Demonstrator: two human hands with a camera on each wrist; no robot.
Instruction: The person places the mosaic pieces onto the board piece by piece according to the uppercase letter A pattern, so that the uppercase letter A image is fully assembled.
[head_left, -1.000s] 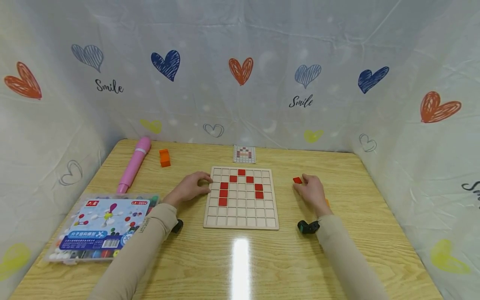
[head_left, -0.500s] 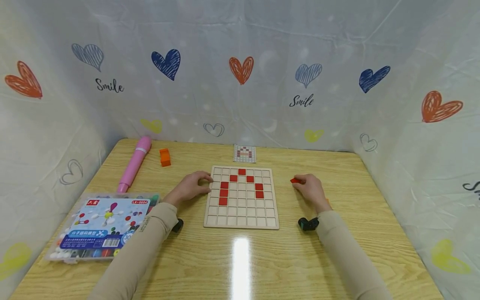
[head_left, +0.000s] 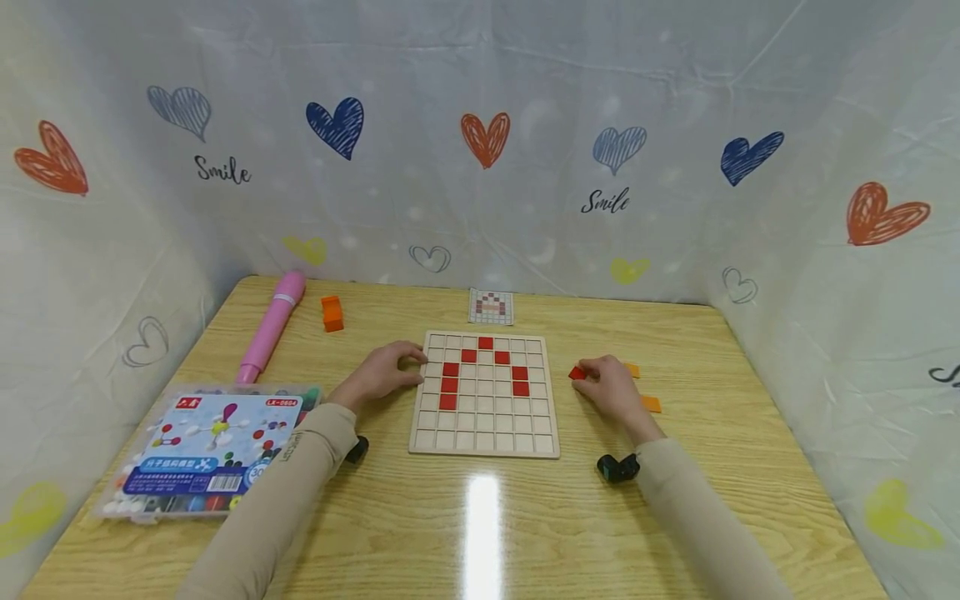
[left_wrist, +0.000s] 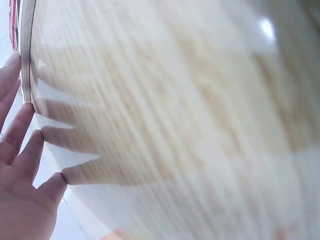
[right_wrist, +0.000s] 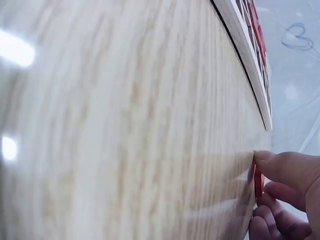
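A wooden grid board (head_left: 483, 445) lies in the middle of the table, with several red square tiles (head_left: 448, 386) set in its cells in a peaked outline. At its left edge rests my left hand (head_left: 377, 375), fingers relaxed; the left wrist view shows fingertips against the board's side (left_wrist: 27, 55) and on the tabletop. My right hand (head_left: 611, 390) is just right of the board and pinches a red tile (head_left: 576, 373) between thumb and fingers. In the right wrist view that tile (right_wrist: 259, 182) stands on edge, close over the table.
Two orange tiles (head_left: 651, 404) lie right of the right hand. Behind the board is a small printed pattern card (head_left: 491, 317). At left are an orange block (head_left: 332, 314), a pink tube (head_left: 266, 337) and a clear box of molecule-model parts (head_left: 210, 450) beside the left forearm.
My right hand has moved left and slightly nearer with the red tile, toward the board, uncovering the orange tiles behind it. The left hand has stayed at the board's edge.
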